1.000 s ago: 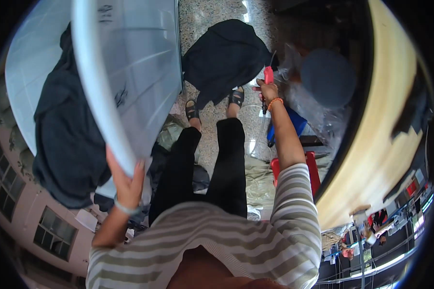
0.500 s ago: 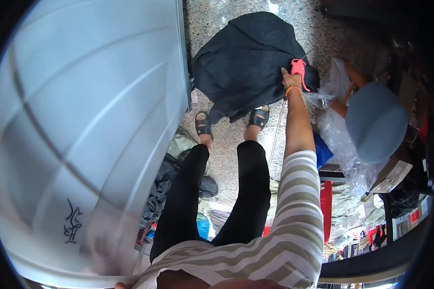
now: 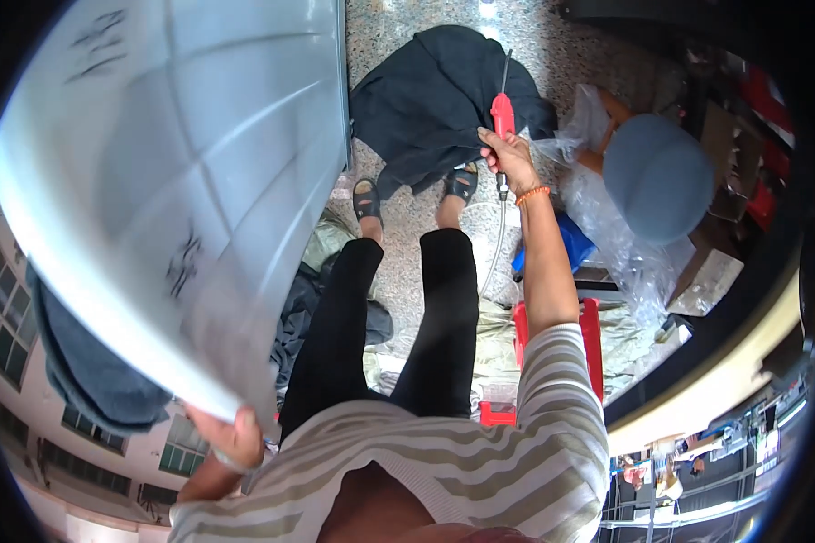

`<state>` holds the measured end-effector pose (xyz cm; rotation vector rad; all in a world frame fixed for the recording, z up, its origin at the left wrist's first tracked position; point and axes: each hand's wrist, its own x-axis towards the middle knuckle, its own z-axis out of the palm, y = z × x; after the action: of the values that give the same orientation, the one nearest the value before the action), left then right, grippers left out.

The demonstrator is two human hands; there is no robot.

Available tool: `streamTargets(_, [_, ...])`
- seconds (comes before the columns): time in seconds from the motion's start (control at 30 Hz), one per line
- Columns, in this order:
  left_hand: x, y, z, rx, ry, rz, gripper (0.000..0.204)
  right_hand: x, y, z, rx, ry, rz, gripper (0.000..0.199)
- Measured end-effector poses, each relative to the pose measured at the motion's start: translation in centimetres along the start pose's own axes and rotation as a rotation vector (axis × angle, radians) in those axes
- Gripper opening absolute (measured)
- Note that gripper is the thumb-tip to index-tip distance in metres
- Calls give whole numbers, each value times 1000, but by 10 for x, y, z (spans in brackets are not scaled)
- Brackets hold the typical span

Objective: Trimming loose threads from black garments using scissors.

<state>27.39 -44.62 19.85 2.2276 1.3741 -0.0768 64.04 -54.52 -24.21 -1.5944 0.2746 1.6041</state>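
My left hand (image 3: 231, 439) grips the lower edge of a large pale grey plastic tub (image 3: 172, 181), held up and tilted so its underside fills the left of the view. My right hand (image 3: 509, 156) is stretched forward and closed around the red handle of a slim tool (image 3: 502, 116) with a thin metal tip and a hose or cable trailing down from it. The tool hovers over a dark garment (image 3: 435, 100) spread on the speckled stone floor just beyond my sandalled feet (image 3: 414, 192).
A person in a blue-grey cap (image 3: 656, 176) crouches at the right among clear plastic bags (image 3: 607, 235). A red crate (image 3: 589, 326) and a blue item lie by my right leg. More dark clothes (image 3: 335, 308) are piled at my left foot, and blue fabric (image 3: 91, 380) hangs beneath the tub.
The tub has swung up and leftward, uncovering more floor. My right hand has lifted the red tool so it now shows fully above the dark garment.
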Motion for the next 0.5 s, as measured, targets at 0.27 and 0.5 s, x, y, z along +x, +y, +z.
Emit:
streamTargets(0.27, [59, 59, 23, -108, 167, 250, 99, -248, -118, 41, -57, -83, -280, 17])
streamTargets(0.5, [75, 121, 1, -752, -42, 404, 89, -487, -211, 160, -144, -597, -608, 9])
